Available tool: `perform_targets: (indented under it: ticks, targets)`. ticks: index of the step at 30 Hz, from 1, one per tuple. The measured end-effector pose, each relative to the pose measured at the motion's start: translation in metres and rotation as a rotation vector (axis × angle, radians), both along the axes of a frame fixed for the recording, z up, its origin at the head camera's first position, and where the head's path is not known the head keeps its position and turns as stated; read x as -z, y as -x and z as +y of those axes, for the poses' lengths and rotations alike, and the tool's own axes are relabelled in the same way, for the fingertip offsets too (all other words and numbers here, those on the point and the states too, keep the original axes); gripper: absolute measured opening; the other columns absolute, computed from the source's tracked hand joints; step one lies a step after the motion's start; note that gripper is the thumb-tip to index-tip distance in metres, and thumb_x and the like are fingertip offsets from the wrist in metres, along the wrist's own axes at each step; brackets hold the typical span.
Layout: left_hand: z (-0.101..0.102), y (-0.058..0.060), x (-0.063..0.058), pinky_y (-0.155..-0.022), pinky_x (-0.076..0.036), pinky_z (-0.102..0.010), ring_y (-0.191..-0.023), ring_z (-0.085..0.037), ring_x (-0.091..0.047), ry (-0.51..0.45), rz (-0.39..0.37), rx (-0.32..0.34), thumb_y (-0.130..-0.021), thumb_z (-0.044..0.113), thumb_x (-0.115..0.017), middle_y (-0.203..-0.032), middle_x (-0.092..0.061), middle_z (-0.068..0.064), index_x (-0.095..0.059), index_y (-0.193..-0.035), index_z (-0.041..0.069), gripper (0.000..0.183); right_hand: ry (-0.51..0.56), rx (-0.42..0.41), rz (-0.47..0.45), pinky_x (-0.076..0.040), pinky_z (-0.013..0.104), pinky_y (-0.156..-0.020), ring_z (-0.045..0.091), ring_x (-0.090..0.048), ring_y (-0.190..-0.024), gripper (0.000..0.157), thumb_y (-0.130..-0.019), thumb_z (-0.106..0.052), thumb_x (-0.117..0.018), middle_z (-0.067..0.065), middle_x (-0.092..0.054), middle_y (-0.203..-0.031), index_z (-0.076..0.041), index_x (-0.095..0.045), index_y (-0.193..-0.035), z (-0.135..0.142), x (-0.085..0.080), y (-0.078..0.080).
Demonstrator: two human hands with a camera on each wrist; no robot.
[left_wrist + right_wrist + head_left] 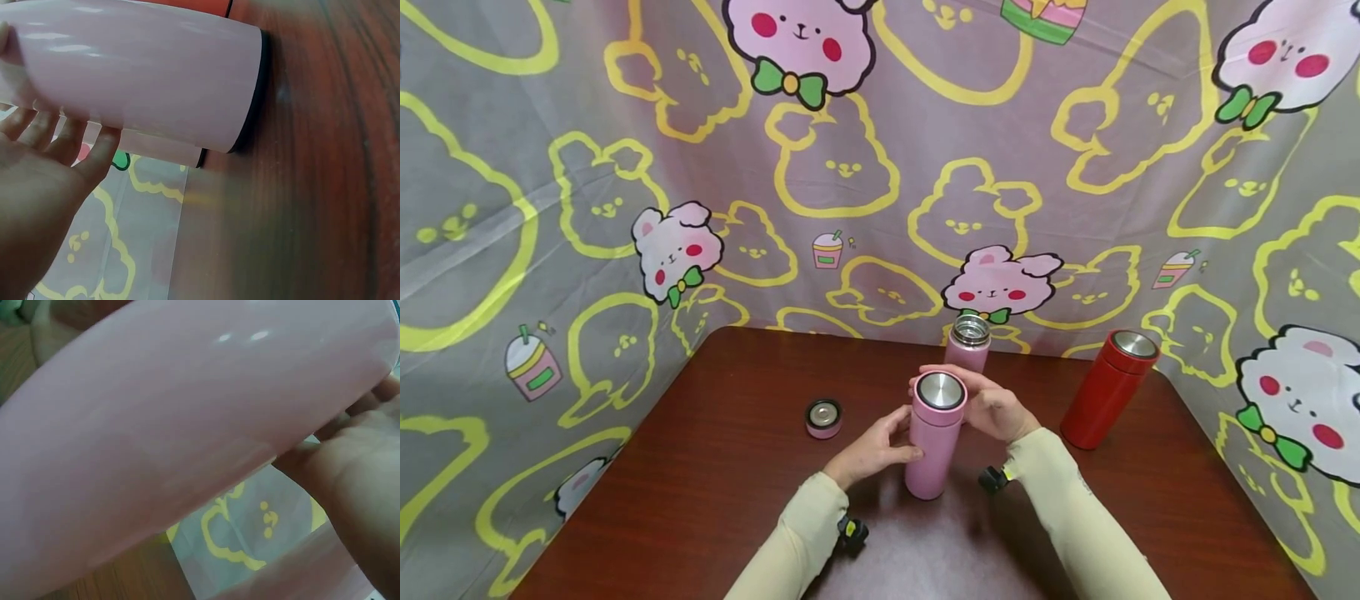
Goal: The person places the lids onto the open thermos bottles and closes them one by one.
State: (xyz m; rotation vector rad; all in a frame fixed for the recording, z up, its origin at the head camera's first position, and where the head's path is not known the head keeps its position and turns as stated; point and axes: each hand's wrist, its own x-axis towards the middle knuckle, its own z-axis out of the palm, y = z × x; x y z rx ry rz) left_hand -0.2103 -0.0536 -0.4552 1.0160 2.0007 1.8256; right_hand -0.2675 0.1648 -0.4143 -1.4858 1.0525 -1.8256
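A pink thermos bottle with a steel-topped lid stands upright on the table between the two hands. My left hand grips its left side, thumb in front and fingers round the back; in the left wrist view those fingers touch the wall. Up near the lid, my right hand holds the bottle from the right, its fingers passing behind and partly hidden. Just behind is a second pink thermos, lidless, its steel mouth showing. A loose pink lid lies to the left of the hands.
Toward the right of the brown table stands a red thermos with its lid on. A patterned cloth hangs along the back and both sides.
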Motion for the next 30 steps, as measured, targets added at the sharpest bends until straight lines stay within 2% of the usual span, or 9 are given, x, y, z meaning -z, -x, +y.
perform_targets:
  ticks: [6, 13, 17, 20, 24, 30]
  targets:
    - [0.0, 0.001, 0.0, -0.101, -0.037, -0.042, -0.126, -0.03, -0.043, 0.005, -0.022, -0.003, -0.089, 0.013, -0.065, -0.139, -0.04, -0.027, -0.023, -0.143, -0.01, 0.072, -0.045, -0.071, -0.059, -0.026, 0.049, -0.107, 0.032, -0.037, -0.132, 0.059, -0.089, -0.018, -0.034, 0.018, -0.045, -0.14, 0.004, -0.029, -0.144, -0.005, -0.002, 0.008]
    - [0.0, 0.016, 0.023, -0.101, -0.038, -0.035, -0.128, -0.031, -0.04, 0.003, -0.028, 0.005, -0.088, 0.011, -0.066, -0.143, -0.035, -0.026, -0.018, -0.146, -0.007, 0.077, -0.042, -0.085, -0.054, -0.03, 0.049, -0.105, 0.029, -0.042, -0.128, 0.058, -0.089, -0.02, -0.043, 0.016, -0.049, -0.136, 0.004, -0.033, -0.141, -0.006, -0.001, 0.011]
    - [0.0, 0.018, 0.028, -0.101, -0.038, -0.033, -0.128, -0.027, -0.042, -0.003, -0.012, -0.001, -0.089, 0.018, -0.066, -0.142, -0.038, -0.022, -0.021, -0.146, -0.004, 0.076, -0.021, -0.077, -0.029, -0.029, 0.048, -0.106, 0.029, -0.042, -0.128, 0.058, -0.09, -0.018, -0.044, 0.017, -0.048, -0.137, 0.006, -0.032, -0.141, -0.006, -0.001, 0.01]
    - [0.0, 0.018, 0.029, -0.101, -0.038, -0.033, -0.127, -0.023, -0.044, -0.004, 0.014, -0.005, -0.089, 0.024, -0.067, -0.141, -0.042, -0.018, -0.025, -0.146, -0.002, 0.075, -0.02, -0.038, -0.016, -0.031, 0.046, -0.106, 0.028, -0.043, -0.128, 0.056, -0.091, -0.016, -0.047, 0.016, -0.049, -0.136, 0.005, -0.033, -0.141, -0.005, 0.0, 0.009]
    - [0.001, 0.018, 0.029, -0.102, -0.037, -0.037, -0.125, -0.021, -0.045, -0.013, 0.048, -0.005, -0.088, 0.029, -0.067, -0.137, -0.046, -0.016, -0.031, -0.142, 0.0, 0.071, -0.037, 0.062, -0.005, -0.035, 0.045, -0.103, 0.027, -0.046, -0.126, 0.053, -0.091, -0.015, -0.05, 0.014, -0.052, -0.134, 0.0, -0.038, -0.14, -0.001, 0.001, 0.005]
    - [0.002, 0.017, 0.029, -0.102, -0.035, -0.045, -0.125, -0.021, -0.045, -0.018, 0.022, -0.008, -0.089, 0.025, -0.066, -0.138, -0.044, -0.015, -0.032, -0.142, 0.002, 0.067, -0.097, 0.254, 0.04, -0.036, 0.046, -0.102, 0.027, -0.049, -0.123, 0.055, -0.09, -0.021, -0.059, 0.011, -0.053, -0.133, -0.004, -0.041, -0.139, 0.004, 0.002, -0.005]
